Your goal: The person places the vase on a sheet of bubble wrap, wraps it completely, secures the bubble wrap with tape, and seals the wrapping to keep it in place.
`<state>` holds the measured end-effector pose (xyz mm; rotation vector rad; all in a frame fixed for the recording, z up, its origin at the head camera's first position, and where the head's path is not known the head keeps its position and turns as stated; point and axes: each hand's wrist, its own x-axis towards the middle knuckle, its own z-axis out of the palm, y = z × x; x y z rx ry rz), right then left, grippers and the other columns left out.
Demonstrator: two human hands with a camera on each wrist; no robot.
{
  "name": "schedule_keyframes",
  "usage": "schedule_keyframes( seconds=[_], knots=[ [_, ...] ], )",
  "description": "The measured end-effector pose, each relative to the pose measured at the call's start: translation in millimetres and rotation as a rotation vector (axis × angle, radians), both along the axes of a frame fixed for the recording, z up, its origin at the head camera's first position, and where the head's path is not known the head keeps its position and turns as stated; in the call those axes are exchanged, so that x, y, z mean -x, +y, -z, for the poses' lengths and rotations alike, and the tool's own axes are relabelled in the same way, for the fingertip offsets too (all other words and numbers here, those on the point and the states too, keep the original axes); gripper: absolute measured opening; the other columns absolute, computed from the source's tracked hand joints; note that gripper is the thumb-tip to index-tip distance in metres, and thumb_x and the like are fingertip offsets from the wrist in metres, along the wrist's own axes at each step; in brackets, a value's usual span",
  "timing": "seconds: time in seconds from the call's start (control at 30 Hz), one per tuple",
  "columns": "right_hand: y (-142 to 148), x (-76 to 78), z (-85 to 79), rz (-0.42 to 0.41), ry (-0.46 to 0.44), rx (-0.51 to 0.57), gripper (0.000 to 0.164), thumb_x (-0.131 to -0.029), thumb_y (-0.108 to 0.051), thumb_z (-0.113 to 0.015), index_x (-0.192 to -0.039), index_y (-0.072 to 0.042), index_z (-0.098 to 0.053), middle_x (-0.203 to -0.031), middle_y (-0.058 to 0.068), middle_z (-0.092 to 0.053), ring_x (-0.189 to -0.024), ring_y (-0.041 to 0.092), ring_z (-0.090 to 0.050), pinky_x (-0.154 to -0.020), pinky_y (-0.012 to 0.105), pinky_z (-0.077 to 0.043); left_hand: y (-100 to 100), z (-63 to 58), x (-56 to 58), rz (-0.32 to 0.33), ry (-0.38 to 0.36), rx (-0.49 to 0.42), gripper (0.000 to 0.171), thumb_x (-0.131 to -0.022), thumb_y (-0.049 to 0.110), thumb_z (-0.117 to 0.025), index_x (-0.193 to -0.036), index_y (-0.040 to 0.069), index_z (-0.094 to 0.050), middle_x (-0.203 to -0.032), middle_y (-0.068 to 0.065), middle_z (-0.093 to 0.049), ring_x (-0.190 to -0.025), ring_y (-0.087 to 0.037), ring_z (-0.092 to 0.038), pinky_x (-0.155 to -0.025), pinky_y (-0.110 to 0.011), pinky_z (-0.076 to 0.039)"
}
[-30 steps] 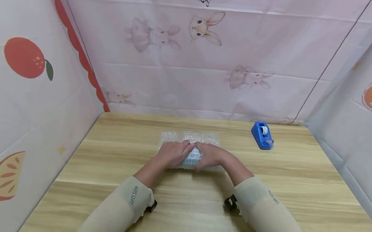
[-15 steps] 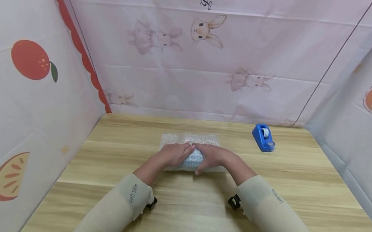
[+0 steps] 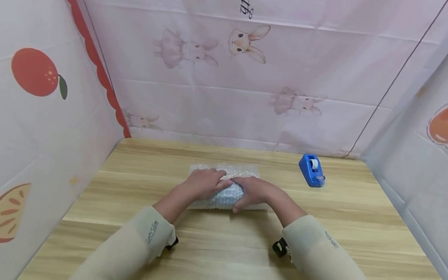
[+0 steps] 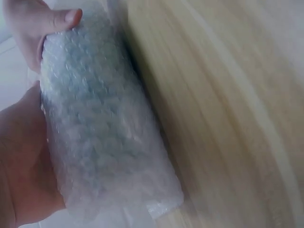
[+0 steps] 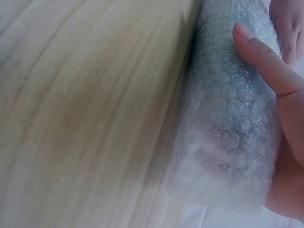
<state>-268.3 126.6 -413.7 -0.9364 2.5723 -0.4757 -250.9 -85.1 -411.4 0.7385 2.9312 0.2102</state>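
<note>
A bubble-wrap roll [image 3: 229, 196] lies midway between the left and right edges of the wood-grained table [image 3: 217, 251], toward the far edge.
The right hand [image 3: 254, 190] grips it, thumb on the near side; the left hand [image 3: 204, 184] rests on it with fingers loosely spread, perhaps so that the layers do not open. The plastic is clear and bubbled, long and rounded, bluish inside; a flat sheet [image 3: 243, 170] extends behind. A blue tape dispenser [image 3: 311, 171] stands near the far right corner, apparently within reach.

Both hands [image 3: 206, 184] [image 3: 254, 190] close together
</note>
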Motion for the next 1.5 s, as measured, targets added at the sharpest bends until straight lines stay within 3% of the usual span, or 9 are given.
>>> schedule_keyframes(
  seconds=[0.17,0.3,0.4,0.57,0.83,1.13,1.5],
  knots=[
    [-1,2.4,2.7,-0.006,-0.008,0.008,0.093,-0.066,-0.046,-0.088,-0.144,-0.016,-0.046,-0.124,0.004,-0.064,-0.108,0.019,-0.060,-0.094,0.040,-0.047,3,3.8,-6.2,0.060,0.189,0.030,0.059,-0.100,0.060,-0.037,-0.131,0.015,-0.058,-0.120,-0.008,-0.065,-0.109,-0.026,-0.062,-0.082,-0.049,-0.051],
    [0,3.1,6.2,-0.003,-0.014,-0.002,0.092,-0.066,-0.048,-0.087,-0.144,-0.018,-0.047,-0.120,0.001,-0.065,-0.102,0.015,-0.060,-0.090,0.036,-0.048,7,9.6,-14.2,0.073,0.181,0.101,0.076,-0.091,0.075,-0.038,-0.136,0.015,-0.051,-0.128,-0.007,-0.060,-0.114,-0.026,-0.057,-0.085,-0.049,-0.047],
    [0,3.5,6.2,-0.010,-0.012,-0.004,0.093,-0.067,-0.047,-0.086,-0.144,-0.017,-0.046,-0.115,0.000,-0.066,-0.098,0.015,-0.060,-0.087,0.035,-0.049,10,12.4,-20.1,0.085,0.176,0.111,0.097,-0.078,0.083,-0.051,-0.143,0.012,-0.042,-0.136,-0.009,-0.054,-0.120,-0.029,-0.052,-0.088,-0.053,-0.044],
    [0,5.3,1.3,-0.016,-0.003,0.011,0.091,-0.067,-0.042,-0.087,-0.144,-0.015,-0.046,-0.115,0.002,-0.065,-0.100,0.016,-0.060,-0.089,0.037,-0.049,13,11.6,-24.5,0.073,0.206,0.121,0.121,-0.061,0.079,-0.073,-0.148,0.005,-0.033,-0.133,-0.013,-0.055,-0.116,-0.030,-0.056,-0.084,-0.053,-0.046],
    [-1,5.6,-1.0,-0.009,-0.013,0.017,0.085,-0.068,-0.043,-0.087,-0.140,-0.017,-0.049,-0.111,-0.001,-0.065,-0.097,0.015,-0.060,-0.088,0.036,-0.049,13,9.9,-24.1,0.013,0.153,0.056,0.097,-0.057,0.061,-0.087,-0.128,0.009,-0.044,-0.108,-0.009,-0.061,-0.091,-0.026,-0.063,-0.073,-0.045,-0.044],
    [0,2.6,2.5,0.004,-0.036,0.007,0.083,-0.069,-0.044,-0.087,-0.138,-0.017,-0.050,-0.111,-0.001,-0.065,-0.097,0.015,-0.059,-0.088,0.037,-0.049,14,22.6,-21.3,0.004,0.094,0.011,0.093,-0.061,0.058,-0.088,-0.128,0.013,-0.043,-0.111,-0.005,-0.059,-0.095,-0.023,-0.062,-0.079,-0.048,-0.043],
    [-2,4.2,1.9,-0.016,-0.036,0.014,0.084,-0.070,-0.044,-0.086,-0.139,-0.016,-0.049,-0.110,-0.001,-0.065,-0.096,0.015,-0.060,-0.086,0.037,-0.050,13,20.8,-21.6,-0.013,0.090,0.023,0.088,-0.066,0.053,-0.087,-0.129,0.012,-0.042,-0.112,-0.007,-0.058,-0.093,-0.025,-0.062,-0.082,-0.051,-0.044]
  ],
)
